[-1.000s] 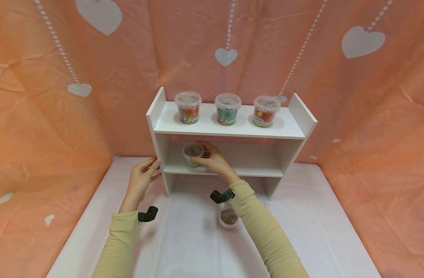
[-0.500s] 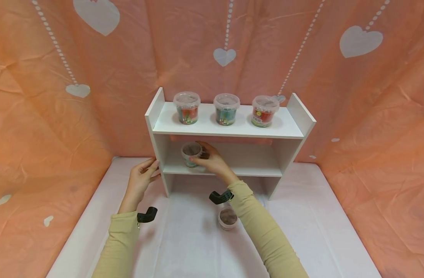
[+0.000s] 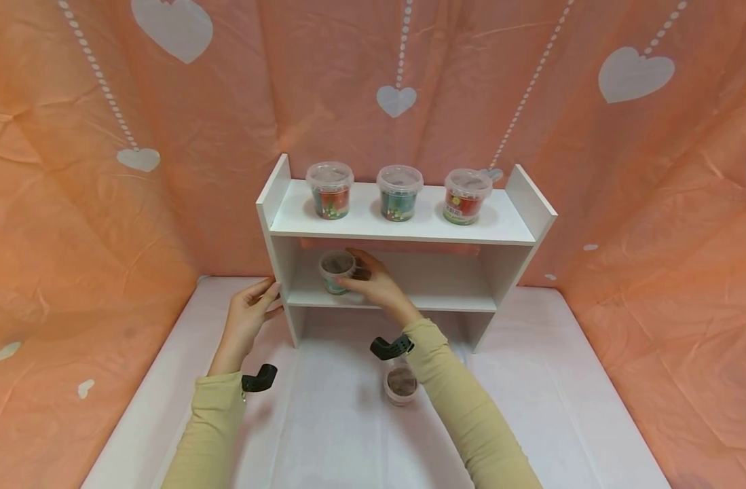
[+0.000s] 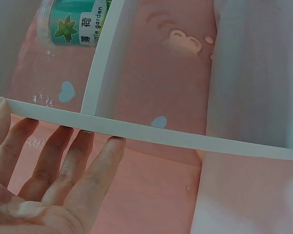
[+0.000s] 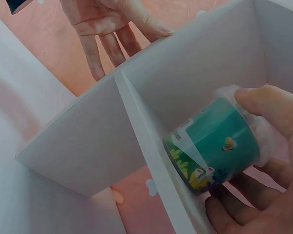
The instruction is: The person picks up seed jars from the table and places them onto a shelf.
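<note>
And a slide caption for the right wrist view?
Right hand holding a teal tub inside a white shelf unit, left hand touching its side.

The head view has shifted very slightly; nothing else visibly changed.

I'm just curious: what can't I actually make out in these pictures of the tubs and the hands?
- Head view: fine print on the top-shelf tubs; too small.
- Head view: the right side of the held tub; the right hand covers it.
- Head view: any side label on the table tub; seen mostly from above.
- Left wrist view: part of the held tub; cut off by the top edge.
</note>
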`<move>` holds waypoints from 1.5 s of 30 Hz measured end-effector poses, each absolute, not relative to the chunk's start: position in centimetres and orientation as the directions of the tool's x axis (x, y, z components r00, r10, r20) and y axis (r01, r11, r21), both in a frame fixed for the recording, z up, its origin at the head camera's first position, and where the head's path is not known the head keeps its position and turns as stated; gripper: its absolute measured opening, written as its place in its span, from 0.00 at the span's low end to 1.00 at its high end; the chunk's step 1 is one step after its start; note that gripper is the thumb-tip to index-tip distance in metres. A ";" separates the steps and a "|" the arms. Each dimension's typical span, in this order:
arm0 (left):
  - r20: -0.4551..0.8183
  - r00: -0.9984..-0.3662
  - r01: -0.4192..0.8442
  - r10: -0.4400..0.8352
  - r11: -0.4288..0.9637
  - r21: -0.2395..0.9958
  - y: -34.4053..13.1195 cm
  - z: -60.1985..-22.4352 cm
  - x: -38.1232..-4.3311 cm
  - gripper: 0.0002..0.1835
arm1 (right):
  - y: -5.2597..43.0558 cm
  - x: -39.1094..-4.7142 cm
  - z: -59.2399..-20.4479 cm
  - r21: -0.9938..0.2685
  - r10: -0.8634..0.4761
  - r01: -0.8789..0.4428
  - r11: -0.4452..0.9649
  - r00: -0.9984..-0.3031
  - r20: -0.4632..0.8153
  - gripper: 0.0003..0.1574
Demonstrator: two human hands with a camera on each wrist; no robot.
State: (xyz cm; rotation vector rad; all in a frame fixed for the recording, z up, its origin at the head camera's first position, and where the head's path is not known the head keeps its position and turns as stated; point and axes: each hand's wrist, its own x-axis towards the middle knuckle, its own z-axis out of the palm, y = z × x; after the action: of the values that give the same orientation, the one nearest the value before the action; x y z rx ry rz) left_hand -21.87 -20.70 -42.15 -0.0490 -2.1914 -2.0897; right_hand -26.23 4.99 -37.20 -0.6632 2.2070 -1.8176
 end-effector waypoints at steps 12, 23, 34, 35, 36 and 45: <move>0.095 -0.994 0.092 -0.062 0.047 0.995 -20.6 -41.9 -21.8 0.29 | 7.6 -27.3 -39.2 -0.966 -0.412 -0.260 0.007 -0.881 0.234 0.38; 0.107 -0.993 0.105 -0.048 0.039 0.994 -20.8 -42.4 -21.9 0.30 | 10.7 -26.0 -39.4 -0.952 -0.376 -0.290 -0.102 -0.874 0.306 0.31; 0.108 -0.993 0.106 -0.048 0.059 0.993 -20.8 -42.2 -21.8 0.31 | 13.5 -25.0 -39.4 -0.944 -0.375 -0.250 -0.216 -0.871 0.317 0.29; 0.110 -0.993 0.107 -0.049 0.059 0.993 -20.8 -42.2 -21.8 0.30 | 13.7 -24.8 -39.4 -0.943 -0.376 -0.242 -0.227 -0.872 0.314 0.29; 0.111 -0.993 0.108 -0.051 0.060 0.992 -20.8 -42.2 -21.8 0.30 | 13.9 -24.7 -39.4 -0.943 -0.375 -0.236 -0.235 -0.873 0.312 0.29; 0.116 -0.992 0.113 -0.056 0.055 0.992 -20.7 -42.2 -21.9 0.29 | 15.8 -23.7 -39.7 -0.930 -0.371 -0.247 -0.273 -0.865 0.339 0.31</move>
State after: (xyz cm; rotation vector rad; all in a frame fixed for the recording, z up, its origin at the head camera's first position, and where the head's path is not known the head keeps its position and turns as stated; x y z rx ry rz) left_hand -21.87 -20.68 -42.17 -0.0598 -2.1894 -2.0779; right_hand -23.71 15.77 -39.69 -0.7865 1.8421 -2.3130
